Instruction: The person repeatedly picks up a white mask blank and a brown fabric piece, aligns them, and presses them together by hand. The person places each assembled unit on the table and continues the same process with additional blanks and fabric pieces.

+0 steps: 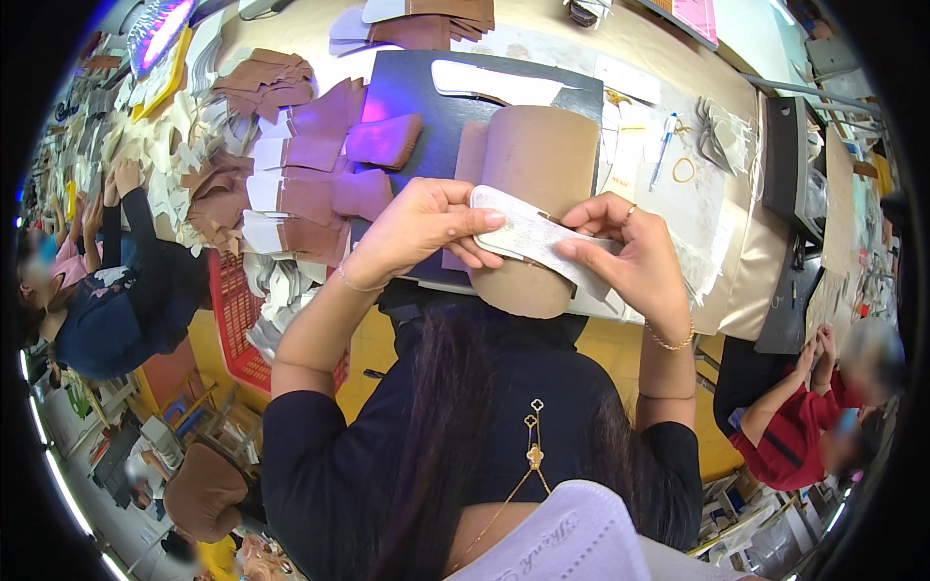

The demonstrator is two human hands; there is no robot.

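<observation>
A long, curved white-backed piece [531, 235] with brown edges showing spans both my hands, apparently a cut leather part. My left hand [436, 228] pinches its left end, thumb on top and fingers beneath. Its right part is pinched between the thumb and fingers of my right hand [630, 254]. Behind and under the piece lies a tan, rounded block [547, 145], its lower edge jutting toward me. A flat brown piece [471, 150] shows beside the block's left side. The block rests on a dark board [407, 82].
Stacked brown and white leather pieces [300, 189] spread left of the board. A white template-like strip [494, 82] lies at its far edge. To the right are a pen [665, 145] and yellow bands [684, 170]. A red basket [232, 320] stands lower left. Other people sit at both sides.
</observation>
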